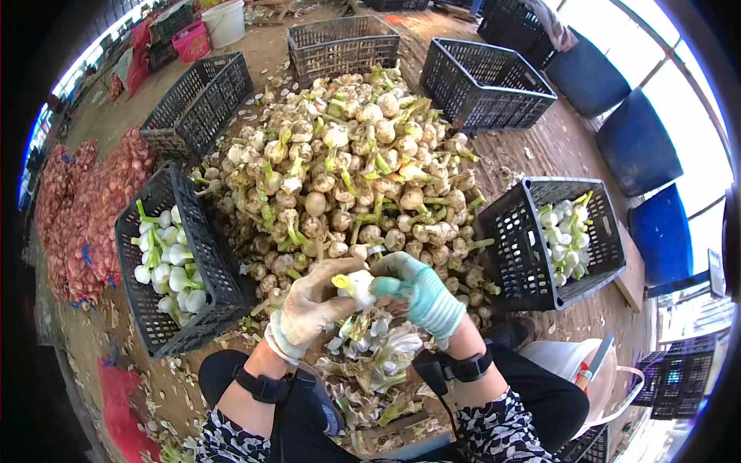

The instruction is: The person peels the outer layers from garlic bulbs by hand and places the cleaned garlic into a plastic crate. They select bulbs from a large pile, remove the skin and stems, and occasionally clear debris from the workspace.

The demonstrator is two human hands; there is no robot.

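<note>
A white garlic bulb [357, 287] with a short yellow-green stem is held between my two gloved hands, low in the middle of the view. My left hand [310, 302], in a soiled pale glove, is closed around its left side. From the right, my right hand [421, 292], in a green-and-white glove, pinches the bulb with thumb and fingers. Just beyond rises a big heap of soil-stained garlic bulbs [332, 162]. Loose peeled skins [382, 355] lie below my hands.
Black crates of cleaned white garlic stand left [220, 270] and right [509, 247]. Further crates [343, 58] ring the heap's far side. Red net sacks [85, 208] lie at far left. Near my right knee is a white bucket [556, 355] with a blade-like tool [596, 359] on it.
</note>
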